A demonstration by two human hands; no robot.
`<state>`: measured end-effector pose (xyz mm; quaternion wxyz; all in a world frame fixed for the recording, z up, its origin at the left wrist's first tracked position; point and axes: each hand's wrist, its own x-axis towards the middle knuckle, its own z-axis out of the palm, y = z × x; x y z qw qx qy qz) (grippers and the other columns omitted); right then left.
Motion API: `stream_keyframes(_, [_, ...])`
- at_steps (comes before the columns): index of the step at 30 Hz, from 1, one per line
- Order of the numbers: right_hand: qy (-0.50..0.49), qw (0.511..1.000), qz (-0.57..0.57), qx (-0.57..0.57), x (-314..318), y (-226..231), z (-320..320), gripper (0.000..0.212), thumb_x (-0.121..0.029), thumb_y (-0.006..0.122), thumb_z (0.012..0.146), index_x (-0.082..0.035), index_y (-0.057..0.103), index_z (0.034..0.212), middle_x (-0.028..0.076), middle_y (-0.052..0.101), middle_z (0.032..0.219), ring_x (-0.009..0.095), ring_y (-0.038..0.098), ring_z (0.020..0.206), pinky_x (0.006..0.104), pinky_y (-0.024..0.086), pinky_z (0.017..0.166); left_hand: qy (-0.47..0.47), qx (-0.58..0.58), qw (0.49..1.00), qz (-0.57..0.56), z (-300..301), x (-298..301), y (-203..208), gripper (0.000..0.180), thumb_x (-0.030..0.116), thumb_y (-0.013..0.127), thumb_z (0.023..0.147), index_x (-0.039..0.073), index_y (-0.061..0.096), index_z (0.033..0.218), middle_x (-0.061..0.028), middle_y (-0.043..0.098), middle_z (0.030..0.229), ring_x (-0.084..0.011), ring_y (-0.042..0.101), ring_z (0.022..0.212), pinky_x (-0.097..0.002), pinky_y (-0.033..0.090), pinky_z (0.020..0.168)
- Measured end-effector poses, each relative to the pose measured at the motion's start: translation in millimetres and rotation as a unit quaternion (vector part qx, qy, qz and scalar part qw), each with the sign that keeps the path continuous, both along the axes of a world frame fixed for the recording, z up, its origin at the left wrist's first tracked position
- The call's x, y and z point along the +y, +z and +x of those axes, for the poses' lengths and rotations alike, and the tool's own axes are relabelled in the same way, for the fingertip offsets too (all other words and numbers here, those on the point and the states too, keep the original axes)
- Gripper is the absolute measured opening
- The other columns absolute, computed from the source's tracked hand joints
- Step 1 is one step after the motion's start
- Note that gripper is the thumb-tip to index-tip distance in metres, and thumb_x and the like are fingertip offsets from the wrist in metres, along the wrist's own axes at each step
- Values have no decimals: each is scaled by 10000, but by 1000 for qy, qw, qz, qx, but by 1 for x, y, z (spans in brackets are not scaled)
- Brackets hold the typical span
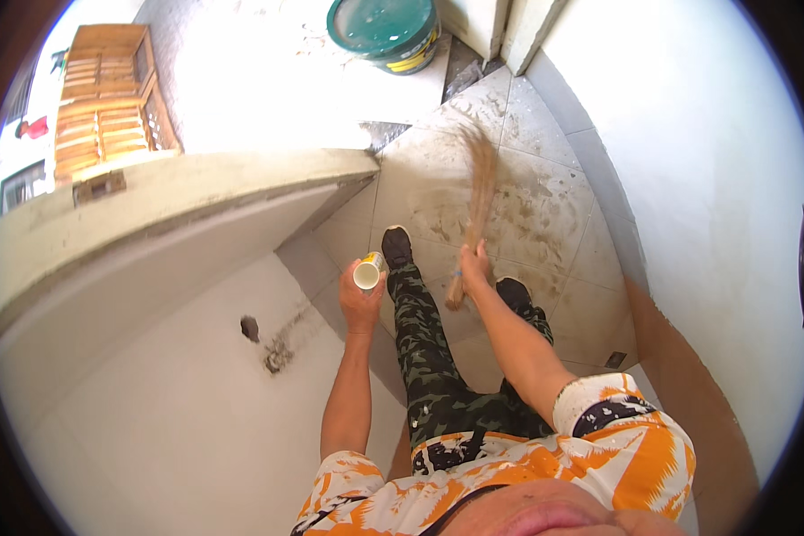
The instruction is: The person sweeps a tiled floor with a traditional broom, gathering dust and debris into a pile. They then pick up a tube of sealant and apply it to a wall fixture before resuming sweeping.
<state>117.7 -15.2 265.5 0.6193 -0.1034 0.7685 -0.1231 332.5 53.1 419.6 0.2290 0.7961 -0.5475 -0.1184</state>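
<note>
My right hand (476, 263) is closed round the lower handle of a straw hand broom (481, 192). Its bristles fan out away from me, over the dirty tiled floor (545, 210). In my left hand (359, 297) is a small cup (367, 272), white inside with some yellow on its outside. The cup's mouth faces up toward me, and its inner wall looks pale. My fingers wrap around its side. Dark smears and wet-looking marks cover the tiles around the broom.
A bucket with a green lid (380, 25) stands beyond the doorway. White walls rise on both sides; the left one (179, 402) has a hole (250, 329). A wooden door frame (188, 192) runs along the left. A slatted wooden piece (107, 98) is at the far left.
</note>
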Motion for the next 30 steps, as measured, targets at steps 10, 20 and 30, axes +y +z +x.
stream_keyframes(10, [141, 970, -190, 62, -14, -58, 36, 741, -411, 582, 1005, -213, 304, 1662, 223, 701, 1273, 357, 701, 1056, 456, 536, 935, -156, 98, 983, 21, 1, -95, -142, 626, 230, 888, 835, -1, 572, 1323, -196, 662, 1218, -376, 664, 1102, -446, 549, 953])
stream_keyframes(20, [-201, 960, 31, 191, 77, -191, -38, 727, -426, 506, 1060, -232, 209, 1695, 137, 679, 1087, 225, 619, 780, 379, 540, 746, -73, 221, 972, 8, -59, -86, -183, 685, 96, 877, 849, -20, 467, 1386, -209, 611, 1375, -329, 634, 1223, -432, 522, 1049])
stream_keyframes(30, [-184, 964, -168, 96, 55, -74, 29, 706, -253, 591, 1036, -126, 292, 1663, 92, 667, 933, 158, 628, 720, 344, 552, 629, -77, 228, 971, 5, -84, -80, -190, 623, 57, 838, 884, -17, 460, 1375, -221, 600, 1381, -324, 617, 1249, -440, 534, 1046])
